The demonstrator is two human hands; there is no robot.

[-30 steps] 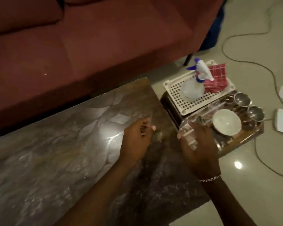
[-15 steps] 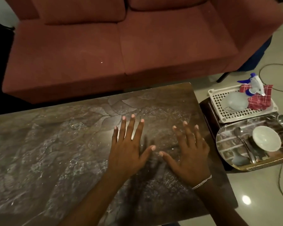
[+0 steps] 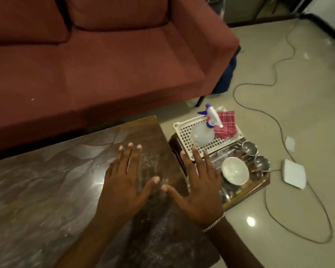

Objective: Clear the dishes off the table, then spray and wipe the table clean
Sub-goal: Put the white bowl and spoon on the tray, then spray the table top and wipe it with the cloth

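Because the dishes already sit off to the side, the dark, marbled brown tabletop (image 3: 46, 186) carries nothing but a faint dusting of pale specks near its right end. The left hand (image 3: 124, 182) lies flat over that end, grip spread wide and holding nothing. The right hand (image 3: 199, 190) is likewise spread and empty, its thumb over the tabletop's corner and its fingers reaching past the edge towards the low side stand; whether either palm presses the surface I cannot tell.

The white round bowl (image 3: 234, 173) and two small steel cups (image 3: 249, 148) rest on a shiny rectangular metal tray (image 3: 259, 187) beside the table, kept together probably for carrying away. Just behind it a white perforated plastic basket (image 3: 184, 130) holds the clear spray bottle with blue-and-white trigger (image 3: 206, 130) and a red checked cloth (image 3: 225, 122), both within the right hand's reach. Clearing looks finished; spraying and wiping seem not yet begun, so the bottle is the likely next pick.
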